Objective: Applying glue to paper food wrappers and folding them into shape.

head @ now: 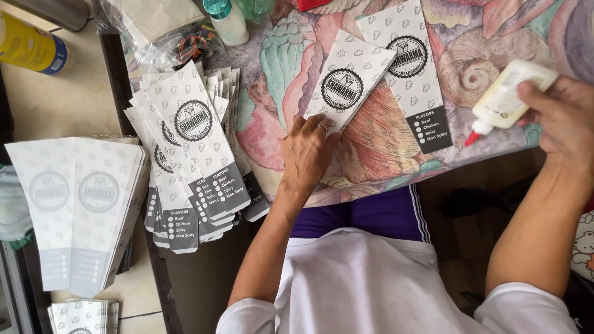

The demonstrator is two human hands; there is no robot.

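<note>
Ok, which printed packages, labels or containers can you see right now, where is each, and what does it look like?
Folded white paper sleeve, round black emblem: under left hand.
Flat white sleeve with dark end panel: right of it, on the table.
Fanned stack of matching sleeves: table's left edge.
Pale grey-printed sleeves: far left.
White glue bottle, red tip: in right hand.
Yellow can, blue band: top left.

Matt paper sleeves (350,83), glossy plastic glue bottle (508,94), smooth printed tablecloth (278,68)
</note>
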